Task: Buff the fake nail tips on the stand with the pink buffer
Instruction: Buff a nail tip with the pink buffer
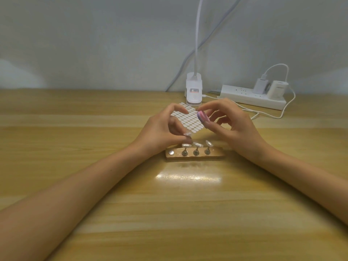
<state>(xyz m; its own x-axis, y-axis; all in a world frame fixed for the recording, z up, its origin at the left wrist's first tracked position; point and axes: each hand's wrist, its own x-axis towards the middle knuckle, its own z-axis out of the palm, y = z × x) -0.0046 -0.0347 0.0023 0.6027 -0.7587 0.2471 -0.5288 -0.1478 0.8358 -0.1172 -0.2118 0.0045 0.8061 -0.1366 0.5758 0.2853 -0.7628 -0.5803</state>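
Note:
A wooden nail stand (216,155) lies across the table in front of me. Three metal pegs on it carry pale nail tips (197,144); the leftmost magnet spot (171,152) is bare. My left hand (162,129) hovers just behind the stand's left end and pinches one nail tip on its peg (187,134) between thumb and fingers. My right hand (231,121) is raised behind the stand's right half, holding the pink buffer (202,116) between thumb and fingertips, a short way above and right of that held tip.
A sheet of white adhesive tabs (190,119) lies flat behind the hands. Further back stand a white clip lamp base (194,91) and a white power strip (252,97) with plugs and trailing cables. The wooden table (169,213) ends at a pale wall.

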